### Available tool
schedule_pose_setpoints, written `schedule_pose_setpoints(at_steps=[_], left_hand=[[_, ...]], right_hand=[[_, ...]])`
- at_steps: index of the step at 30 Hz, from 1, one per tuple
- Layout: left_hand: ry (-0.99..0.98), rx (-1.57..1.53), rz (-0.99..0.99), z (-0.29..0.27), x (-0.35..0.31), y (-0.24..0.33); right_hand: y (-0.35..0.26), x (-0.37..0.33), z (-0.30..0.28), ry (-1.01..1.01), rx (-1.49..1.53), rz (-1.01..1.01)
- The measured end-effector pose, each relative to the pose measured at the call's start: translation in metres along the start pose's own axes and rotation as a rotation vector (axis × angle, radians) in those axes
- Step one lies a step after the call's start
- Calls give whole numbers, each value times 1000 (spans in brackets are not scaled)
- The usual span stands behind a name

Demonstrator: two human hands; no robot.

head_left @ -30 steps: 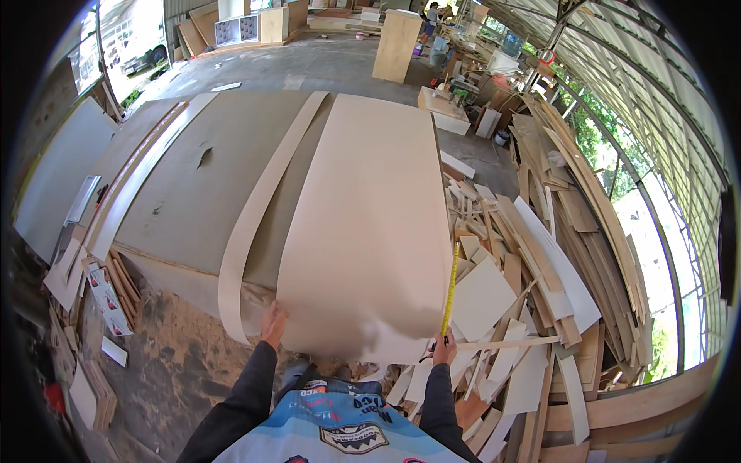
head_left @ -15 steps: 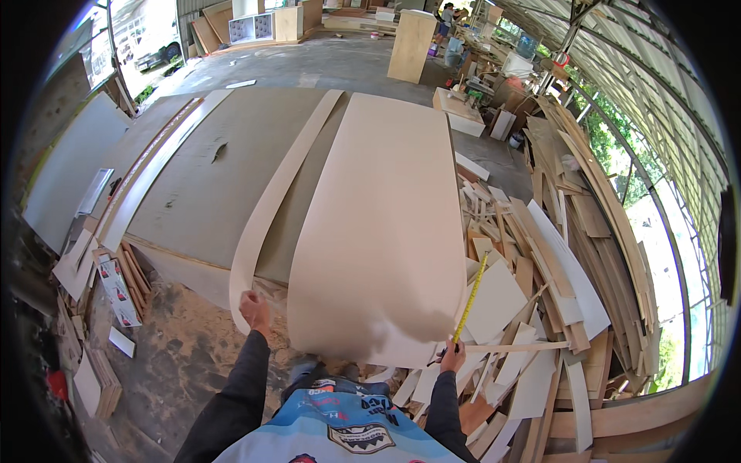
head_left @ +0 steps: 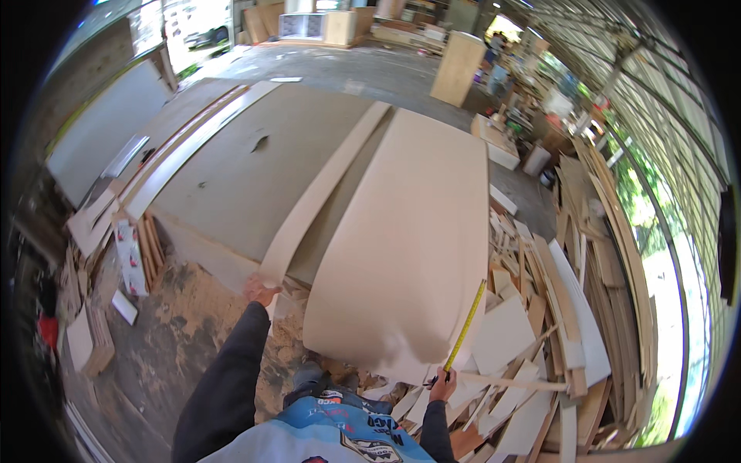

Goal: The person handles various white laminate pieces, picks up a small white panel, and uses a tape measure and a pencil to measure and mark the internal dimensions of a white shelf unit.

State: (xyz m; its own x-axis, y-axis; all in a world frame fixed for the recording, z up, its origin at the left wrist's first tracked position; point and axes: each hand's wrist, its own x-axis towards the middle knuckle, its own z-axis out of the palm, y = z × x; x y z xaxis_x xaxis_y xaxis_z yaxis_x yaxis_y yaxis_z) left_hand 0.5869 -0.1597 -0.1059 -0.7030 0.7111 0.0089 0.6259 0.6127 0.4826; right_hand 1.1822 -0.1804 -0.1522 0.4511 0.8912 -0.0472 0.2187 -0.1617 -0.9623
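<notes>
The left hand point(head_left: 261, 290) grips the near end of the narrow strip point(head_left: 328, 188), its long axis running toward one o'clock, at the wide sheet's point(head_left: 413, 224) ten o'clock; the right hand point(head_left: 442, 385), near the sheet's six, clasps the tape measure point(head_left: 465, 328), blade pointing to one.

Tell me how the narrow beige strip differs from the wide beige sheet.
The narrow beige strip is slim, while the wide beige sheet is much broader. The strip lies to the left, the sheet to the right. The left hand is at the strip's near end; a yellow tape measure is by the sheet's near right corner. Both run lengthwise over a grey board.
</notes>
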Motion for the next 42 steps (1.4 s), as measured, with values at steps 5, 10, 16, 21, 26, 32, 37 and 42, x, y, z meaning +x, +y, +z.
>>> schedule_pose_setpoints(at_steps=[5, 10, 16, 21, 26, 32, 37, 42], left_hand=[[116, -21, 17, -30, -37, 40], [174, -6, 116, -50, -65, 41], [191, -5, 120, -117, -115, 8], [181, -58, 89, -173, -153, -60], [181, -96, 121, -245, -185, -138], [48, -208, 65, -343, -216, -226], [49, -232, 22, -425, -248, -287], [33, -206, -93, -492, -260, -334]], right_hand=[[-54, -37, 35, -206, 95, 119], [-34, -55, 80, -439, 88, 98], [-49, -92, 161, -785, -1, -2], [-91, -152, 236, -977, 57, 105], [-118, -213, 315, -1088, 186, 419], [-149, -265, 415, -1062, 598, 736], [-187, -275, 498, -1035, 971, 727], [-212, -251, 566, -899, 956, 713]])
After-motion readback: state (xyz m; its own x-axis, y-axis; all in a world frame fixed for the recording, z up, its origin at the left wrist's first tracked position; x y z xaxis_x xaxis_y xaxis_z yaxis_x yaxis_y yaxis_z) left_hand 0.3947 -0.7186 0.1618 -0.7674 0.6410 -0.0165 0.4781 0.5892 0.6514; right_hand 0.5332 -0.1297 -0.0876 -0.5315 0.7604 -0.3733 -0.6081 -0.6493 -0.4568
